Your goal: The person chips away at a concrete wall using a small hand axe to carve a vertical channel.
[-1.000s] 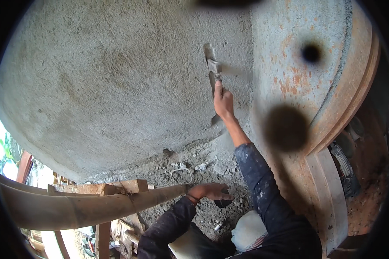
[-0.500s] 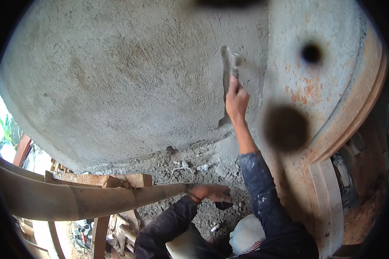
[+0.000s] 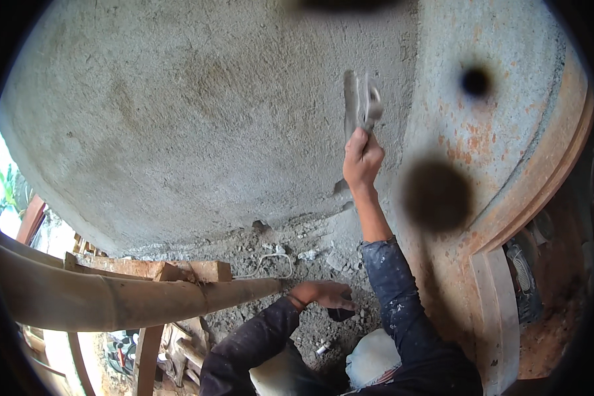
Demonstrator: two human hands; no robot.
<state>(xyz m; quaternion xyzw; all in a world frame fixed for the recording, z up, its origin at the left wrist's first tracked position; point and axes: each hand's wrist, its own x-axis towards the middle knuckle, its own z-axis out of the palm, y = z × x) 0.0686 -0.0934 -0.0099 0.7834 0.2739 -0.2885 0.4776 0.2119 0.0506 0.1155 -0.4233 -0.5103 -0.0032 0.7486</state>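
Observation:
My right hand (image 3: 363,158) is closed around the handle of a plastering trowel (image 3: 369,99), up against the grey mortar-coated wall (image 3: 231,125). The metal blade lies close to the wall, beside a smooth vertical mark with a raised edge in the wet mortar. Lower down, my left hand (image 3: 327,295) hangs over the rubble with its fingers curled on a small black object (image 3: 340,313); its kind cannot be made out, being mostly hidden under the fingers.
A thick bamboo pole (image 3: 158,303) runs in from the left, along wooden beams (image 3: 204,270). Mortar crumbs (image 3: 244,310) and a bent pale wire (image 3: 274,256) lie at the wall's foot. A curved, rust-stained pale surface (image 3: 468,132) borders the right side. A shoe (image 3: 523,270) shows at far right.
The trowel has shifted slightly right, and its blade now shows more clearly beside the smooth mark. My right hand has moved slightly down; my left hand stays put.

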